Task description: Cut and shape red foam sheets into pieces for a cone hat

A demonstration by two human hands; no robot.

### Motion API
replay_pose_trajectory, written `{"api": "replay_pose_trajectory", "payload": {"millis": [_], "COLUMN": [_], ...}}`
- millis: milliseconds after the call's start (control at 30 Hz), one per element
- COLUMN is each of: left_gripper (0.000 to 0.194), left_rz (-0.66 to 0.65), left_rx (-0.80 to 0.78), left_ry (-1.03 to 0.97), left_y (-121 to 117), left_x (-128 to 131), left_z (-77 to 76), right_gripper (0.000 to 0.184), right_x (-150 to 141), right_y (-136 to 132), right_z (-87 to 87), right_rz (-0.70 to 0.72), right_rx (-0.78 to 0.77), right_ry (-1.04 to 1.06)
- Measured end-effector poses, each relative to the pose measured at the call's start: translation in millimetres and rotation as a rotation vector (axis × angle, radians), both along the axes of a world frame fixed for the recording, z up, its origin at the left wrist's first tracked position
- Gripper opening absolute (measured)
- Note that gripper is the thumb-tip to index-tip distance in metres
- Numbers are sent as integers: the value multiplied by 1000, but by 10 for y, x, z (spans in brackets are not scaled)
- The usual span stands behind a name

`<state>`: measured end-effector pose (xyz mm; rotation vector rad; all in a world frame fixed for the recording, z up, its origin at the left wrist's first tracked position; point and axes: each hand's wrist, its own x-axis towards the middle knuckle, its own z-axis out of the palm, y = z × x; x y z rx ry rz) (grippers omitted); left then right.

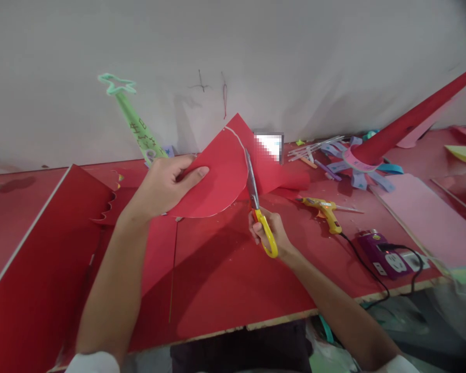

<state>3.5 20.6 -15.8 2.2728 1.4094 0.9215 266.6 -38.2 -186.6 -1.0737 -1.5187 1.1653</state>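
Observation:
My left hand (166,186) pinches a sheet of red paper (217,178) near its left side, thumb on top, and holds it raised above the table. A curved white line runs along the sheet, and part of the paper is cut along it. In my right hand (270,230) is a pair of scissors (266,233) with yellow handles, blades pointing up and away from me. The blades lie at the curved edge, with the red paper on both sides of them. Whether the blades are apart is hard to make out.
A yellow glue gun (326,210) lies on the red table (233,290), its cord running to a purple power socket (384,254). Red paper cones (411,119) and pink sheets (431,212) are at right. A green cone (140,129) stands at the back left, red boards (50,254) nearer.

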Motion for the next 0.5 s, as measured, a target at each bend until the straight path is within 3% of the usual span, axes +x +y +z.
{"api": "replay_pose_trajectory", "payload": {"millis": [267,500], "left_gripper": [48,47], "left_rz": [-6,-9], "left_rx": [-34,-44], "left_ry": [-12,-12], "left_y": [18,20], "left_x": [-89,-26], "left_z": [14,-15], "right_gripper": [72,69], "right_x": [-13,-31], "right_y": [-9,-29], "right_z": [19,-47], "right_rz": [-15,0], "right_rx": [0,-43], "right_ry": [-48,32]}}
